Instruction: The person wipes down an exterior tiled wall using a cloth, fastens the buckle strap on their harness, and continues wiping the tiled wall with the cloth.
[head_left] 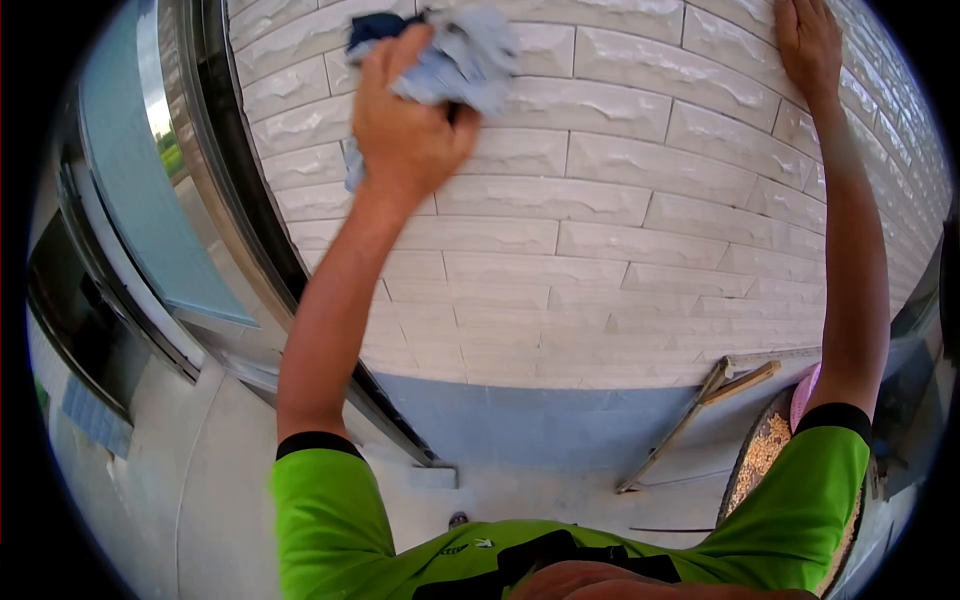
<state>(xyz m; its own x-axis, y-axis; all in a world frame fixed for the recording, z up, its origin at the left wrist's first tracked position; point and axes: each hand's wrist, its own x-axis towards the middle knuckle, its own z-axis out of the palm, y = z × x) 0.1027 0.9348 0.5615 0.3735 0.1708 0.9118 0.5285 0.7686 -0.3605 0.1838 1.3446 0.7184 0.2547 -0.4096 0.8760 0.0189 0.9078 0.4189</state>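
Pale-blue cloth point(470, 62) lay bunched under and just beyond left grip point(412, 130), which held it over tiled wall point(660, 150) | probably light, soft, not fragile, best grasped at bunched middle | right grip point(810, 48), well rightward: openness could not be told

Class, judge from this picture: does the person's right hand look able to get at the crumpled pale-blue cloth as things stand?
Probably yes: only beige brick-shaped tiles show between the right hand and the cloth, though the left hand holds it.
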